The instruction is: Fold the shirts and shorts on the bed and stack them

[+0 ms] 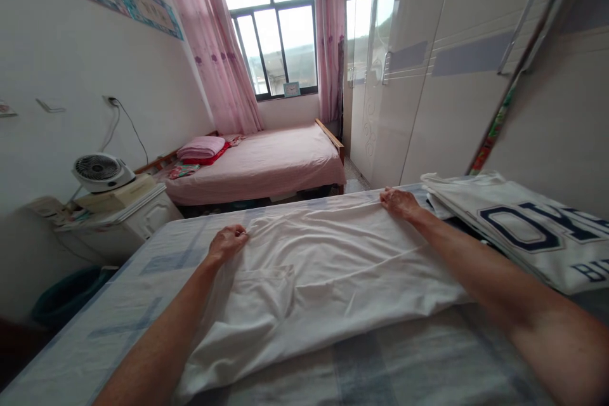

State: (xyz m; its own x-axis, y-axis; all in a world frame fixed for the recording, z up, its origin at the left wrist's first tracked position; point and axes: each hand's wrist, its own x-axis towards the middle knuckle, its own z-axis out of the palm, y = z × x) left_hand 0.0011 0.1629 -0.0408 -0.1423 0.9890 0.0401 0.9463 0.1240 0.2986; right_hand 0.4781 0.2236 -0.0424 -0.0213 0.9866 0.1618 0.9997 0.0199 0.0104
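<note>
A white garment (328, 266) with a chest pocket lies spread flat across the near bed (143, 292), which has a pale blue checked sheet. My left hand (228, 243) is closed in a pinch on the garment's far left edge. My right hand (400, 203) is closed on its far right edge, at the bed's far side. Both arms reach forward over the cloth.
A folded white shirt with dark blue letters (528, 228) lies at the right. A white fan (99, 171) stands on a cabinet at the left. Beyond are a pink bed (266, 165), a window with pink curtains (276, 44), and a wardrobe (428, 76) on the right.
</note>
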